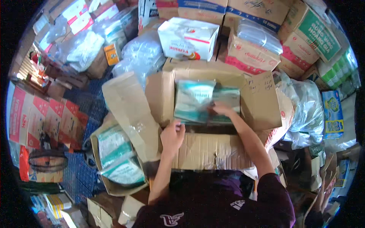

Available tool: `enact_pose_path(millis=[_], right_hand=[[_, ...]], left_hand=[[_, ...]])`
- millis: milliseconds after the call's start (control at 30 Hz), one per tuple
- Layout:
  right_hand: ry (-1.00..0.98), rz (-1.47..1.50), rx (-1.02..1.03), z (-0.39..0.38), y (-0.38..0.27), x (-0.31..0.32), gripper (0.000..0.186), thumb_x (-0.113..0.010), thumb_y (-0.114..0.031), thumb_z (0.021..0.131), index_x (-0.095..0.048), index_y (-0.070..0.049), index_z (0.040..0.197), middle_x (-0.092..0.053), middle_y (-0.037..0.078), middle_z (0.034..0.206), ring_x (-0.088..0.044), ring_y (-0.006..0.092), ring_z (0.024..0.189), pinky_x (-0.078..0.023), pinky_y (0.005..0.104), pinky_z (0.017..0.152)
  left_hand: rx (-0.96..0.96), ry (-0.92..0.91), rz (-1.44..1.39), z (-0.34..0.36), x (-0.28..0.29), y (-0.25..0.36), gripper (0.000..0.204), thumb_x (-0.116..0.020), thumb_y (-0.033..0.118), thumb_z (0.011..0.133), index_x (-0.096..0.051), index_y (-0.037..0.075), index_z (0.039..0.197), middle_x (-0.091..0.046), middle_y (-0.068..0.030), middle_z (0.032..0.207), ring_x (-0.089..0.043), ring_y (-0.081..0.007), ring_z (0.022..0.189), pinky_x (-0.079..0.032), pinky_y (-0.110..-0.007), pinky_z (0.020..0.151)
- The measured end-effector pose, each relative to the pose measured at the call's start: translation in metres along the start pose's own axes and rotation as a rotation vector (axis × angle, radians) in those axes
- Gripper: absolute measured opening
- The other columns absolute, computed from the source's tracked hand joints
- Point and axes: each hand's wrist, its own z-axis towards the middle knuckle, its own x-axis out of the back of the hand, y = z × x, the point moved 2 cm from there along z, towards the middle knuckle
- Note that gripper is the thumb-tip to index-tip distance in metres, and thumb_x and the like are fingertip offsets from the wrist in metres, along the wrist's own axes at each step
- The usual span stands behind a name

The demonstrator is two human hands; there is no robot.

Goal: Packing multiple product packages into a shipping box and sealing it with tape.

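Head view: I stand over an open cardboard box (213, 152) at the centre, its flaps spread wide. My right hand (222, 109) reaches inside, fingers pressed flat on the green-and-white plastic packets (194, 100) stacked in the box, not clearly closed around any of them. My left hand (173, 135) sits at the box's near edge, at about seven o'clock from the packets, curled at the cardboard rim; I cannot tell whether it pinches anything. The two hands are apart. At eight o'clock from the big box a smaller carton (114, 167) holds more green-and-white packets. At twelve o'clock a white box with red print (188, 38) rests on other cartons. At three o'clock lies a clear plastic bag (308, 110), crumpled.
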Motion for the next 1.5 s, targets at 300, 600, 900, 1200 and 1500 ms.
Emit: enact_pose_path(millis=[300,600,900,1200,1500], right_hand=[[0.151,-0.126,-0.002,0.004,0.025,0.015,0.068,-0.056,-0.010,0.079,-0.025,0.000,0.139,-0.045,0.024,0.129,-0.044,0.0365,0.119,-0.040,0.0421,0.095],[0.214,-0.407,0.241,0.036,0.011,0.007,0.101,-0.064,-0.058,0.073,-0.020,0.004,0.139,-0.036,0.025,0.137,-0.038,0.0427,0.120,-0.032,0.0491,0.100],[0.159,-0.680,-0.081,0.038,-0.025,-0.017,0.115,-0.065,-0.063,0.065,-0.009,0.002,0.141,-0.029,0.025,0.140,-0.025,0.0401,0.131,-0.025,0.0540,0.104],[0.433,-0.260,0.332,0.044,0.027,0.002,0.082,-0.072,-0.036,0.073,-0.031,0.002,0.133,-0.042,0.028,0.130,-0.044,0.0416,0.118,-0.038,0.0446,0.097],[0.355,-0.459,0.187,0.044,0.028,0.008,0.077,-0.068,-0.030,0.077,-0.030,-0.001,0.138,-0.035,0.025,0.137,-0.040,0.0365,0.124,-0.036,0.0420,0.100]], left_hand=[[-0.051,0.026,-0.054,-0.007,-0.007,0.013,0.025,-0.059,0.024,0.084,-0.062,0.008,0.103,-0.068,-0.0078,0.087,-0.066,-0.0205,0.075,-0.050,-0.031,0.067],[-0.114,0.051,-0.037,0.004,-0.007,0.010,0.016,-0.059,0.022,0.083,-0.061,0.009,0.094,-0.066,-0.0068,0.081,-0.064,-0.0221,0.068,-0.050,-0.035,0.061],[-0.061,-0.019,-0.067,-0.001,-0.005,0.008,0.024,-0.060,0.023,0.084,-0.061,0.006,0.101,-0.068,-0.0076,0.088,-0.065,-0.0189,0.072,-0.050,-0.030,0.063],[-0.061,-0.178,-0.219,-0.010,0.115,-0.008,0.020,-0.064,0.014,0.081,-0.059,0.002,0.096,-0.064,-0.0105,0.091,-0.061,-0.0181,0.082,-0.048,-0.031,0.071],[0.288,0.170,0.587,-0.060,0.187,-0.080,0.024,-0.069,0.013,0.067,-0.061,0.006,0.088,-0.061,-0.0122,0.094,-0.058,-0.0304,0.090,-0.046,-0.036,0.080]])
